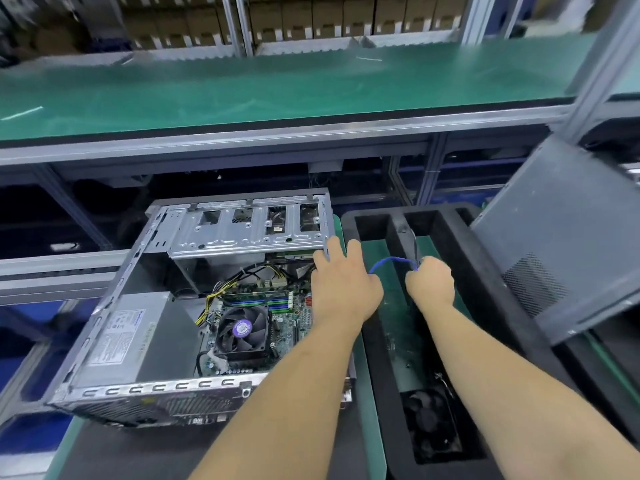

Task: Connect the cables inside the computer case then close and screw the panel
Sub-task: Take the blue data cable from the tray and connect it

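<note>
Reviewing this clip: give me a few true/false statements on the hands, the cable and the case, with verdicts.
1. The computer case is open, its insides showing. True.
2. The right hand pinches a blue cable. True.
3. The left hand holds a screwdriver. False: it holds no tool and rests at the case's right edge.
4. The side panel is screwed onto the case. False: it leans off to the right, apart.
5. The CPU fan is visible. True.

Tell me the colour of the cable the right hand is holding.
Blue: the cable pinched in the right hand, head view.
</note>
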